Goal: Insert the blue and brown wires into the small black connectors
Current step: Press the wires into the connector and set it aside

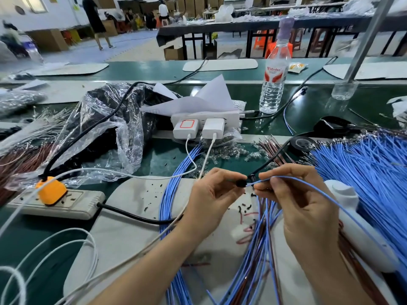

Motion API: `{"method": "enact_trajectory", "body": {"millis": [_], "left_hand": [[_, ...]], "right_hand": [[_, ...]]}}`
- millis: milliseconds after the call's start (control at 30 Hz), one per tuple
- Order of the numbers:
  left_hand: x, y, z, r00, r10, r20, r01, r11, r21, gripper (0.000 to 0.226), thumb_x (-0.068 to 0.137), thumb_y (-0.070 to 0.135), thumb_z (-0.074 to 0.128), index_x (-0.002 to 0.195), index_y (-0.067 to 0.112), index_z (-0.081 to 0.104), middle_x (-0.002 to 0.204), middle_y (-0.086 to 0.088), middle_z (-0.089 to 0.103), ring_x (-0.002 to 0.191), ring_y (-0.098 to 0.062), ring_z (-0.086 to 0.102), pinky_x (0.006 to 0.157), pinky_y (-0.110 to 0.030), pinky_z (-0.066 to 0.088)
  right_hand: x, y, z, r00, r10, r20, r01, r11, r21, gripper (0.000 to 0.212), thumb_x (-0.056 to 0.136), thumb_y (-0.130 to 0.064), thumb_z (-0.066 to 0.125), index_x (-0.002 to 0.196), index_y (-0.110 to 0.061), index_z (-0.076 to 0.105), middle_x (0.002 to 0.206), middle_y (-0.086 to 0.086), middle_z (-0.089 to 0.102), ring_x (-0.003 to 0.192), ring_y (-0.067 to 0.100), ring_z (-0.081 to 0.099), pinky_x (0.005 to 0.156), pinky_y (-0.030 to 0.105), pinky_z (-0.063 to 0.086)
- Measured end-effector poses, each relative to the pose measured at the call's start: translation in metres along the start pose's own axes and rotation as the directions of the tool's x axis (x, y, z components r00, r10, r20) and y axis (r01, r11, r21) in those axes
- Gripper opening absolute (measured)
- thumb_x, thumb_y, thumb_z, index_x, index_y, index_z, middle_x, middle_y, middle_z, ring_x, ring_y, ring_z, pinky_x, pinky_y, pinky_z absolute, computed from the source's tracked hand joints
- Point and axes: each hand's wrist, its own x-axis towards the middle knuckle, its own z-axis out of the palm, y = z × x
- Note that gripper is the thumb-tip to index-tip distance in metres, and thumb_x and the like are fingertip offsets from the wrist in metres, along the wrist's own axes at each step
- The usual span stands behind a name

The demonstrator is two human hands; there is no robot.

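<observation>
Pinching small black connector (240, 183) between left hand (209, 194) fingertips; gripping blue wire (286, 177) between right hand (304, 199) thumb and forefinger, tip just ahead, at connector mouth. Hold close behind tip, align square, push straight.

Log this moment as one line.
phase: insertion | left hand: pinches black connector | right hand: pinches blue wire, tip at connector | seated: cannot tell

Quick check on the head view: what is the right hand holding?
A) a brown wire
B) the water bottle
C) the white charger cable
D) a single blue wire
D: the right hand pinches a single blue wire between its fingers, with the wire's tip at the black connector held by the left hand.
</observation>
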Motion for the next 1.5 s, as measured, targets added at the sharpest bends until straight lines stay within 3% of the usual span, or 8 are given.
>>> {"method": "enact_trajectory", "body": {"millis": [300,467,600,733,967,1233,1333,1500], "left_hand": [[0.0,-0.002,0.0,1.0,-0.009,0.026,0.009,1.0,-0.016,0.03,0.082,0.0,0.07,0.098,0.026,0.069,0.096,0.0,0.064,0.09,-0.017,0.067,0.083,-0.025,0.052],[-0.001,0.0,0.003,0.999,-0.003,0.039,0.005,0.998,-0.057,0.033,0.082,-0.001,0.069,0.096,0.029,0.069,0.094,0.001,0.064,0.089,-0.019,0.067,0.082,-0.028,0.052],[-0.003,0.0,0.003,0.998,-0.042,0.044,0.046,0.995,-0.093,0.026,0.083,-0.003,0.068,0.098,0.019,0.067,0.098,-0.016,0.066,0.091,-0.024,0.066,0.084,-0.031,0.051],[-0.002,0.0,0.003,0.997,-0.054,0.047,0.058,0.995,-0.079,0.027,0.083,-0.004,0.068,0.098,0.019,0.067,0.098,-0.018,0.067,0.092,-0.024,0.067,0.084,-0.03,0.051],[-0.003,-0.002,0.002,0.998,-0.029,0.051,0.03,1.0,-0.01,0.03,0.083,0.001,0.07,0.097,0.028,0.068,0.094,-0.005,0.066,0.085,-0.011,0.063,0.076,-0.027,0.05],[-0.004,0.003,0.002,0.998,-0.013,0.062,0.012,0.999,0.031,0.03,0.083,0.003,0.07,0.096,0.03,0.067,0.095,-0.003,0.065,0.084,-0.009,0.063,0.078,-0.027,0.051],[-0.005,0.003,0.002,0.998,-0.015,0.067,0.013,0.999,0.034,0.028,0.083,0.003,0.071,0.096,0.027,0.067,0.093,-0.002,0.065,0.083,-0.008,0.063,0.077,-0.026,0.051],[-0.004,0.003,0.003,0.997,0.023,0.074,-0.03,0.995,0.096,0.018,0.081,0.014,0.07,0.1,0.012,0.07,0.093,-0.003,0.064,0.088,-0.015,0.062,0.079,-0.035,0.05]], "right_hand": [[-0.004,0.002,-0.001,0.991,-0.118,0.062,0.127,0.977,-0.169,0.02,0.092,-0.013,0.055,0.093,-0.033,0.06,0.09,-0.001,0.07,0.076,0.015,0.071,0.071,0.029,0.057],[-0.005,0.007,-0.003,0.985,-0.136,0.103,0.162,0.938,-0.308,0.01,0.089,-0.032,0.054,0.093,-0.04,0.059,0.088,-0.01,0.068,0.078,0.016,0.069,0.071,0.038,0.055],[-0.006,0.007,-0.003,0.983,-0.164,0.077,0.178,0.955,-0.236,0.014,0.091,-0.024,0.056,0.094,-0.037,0.059,0.094,-0.006,0.07,0.08,0.014,0.069,0.074,0.024,0.054],[-0.004,0.006,-0.005,0.984,-0.167,0.057,0.176,0.954,-0.241,0.024,0.091,-0.013,0.056,0.093,-0.036,0.06,0.094,-0.005,0.07,0.08,0.014,0.069,0.073,0.023,0.054],[-0.007,0.007,-0.005,0.981,-0.173,0.087,0.193,0.884,-0.425,0.015,0.088,-0.022,0.058,0.093,-0.037,0.058,0.094,-0.021,0.068,0.084,0.012,0.067,0.073,0.043,0.053],[-0.006,0.003,-0.003,0.979,-0.185,0.083,0.203,0.876,-0.437,0.018,0.087,-0.02,0.058,0.093,-0.036,0.059,0.093,-0.02,0.067,0.082,0.007,0.067,0.072,0.034,0.053],[-0.007,0.004,-0.002,0.977,-0.188,0.097,0.212,0.862,-0.461,0.019,0.085,-0.016,0.061,0.088,-0.035,0.061,0.089,-0.021,0.068,0.08,0.005,0.066,0.071,0.023,0.05],[-0.006,0.01,-0.002,0.98,-0.129,0.15,0.186,0.863,-0.47,0.016,0.085,-0.003,0.069,0.089,-0.018,0.069,0.094,-0.009,0.07,0.089,0.001,0.064,0.077,0.01,0.046]]}}
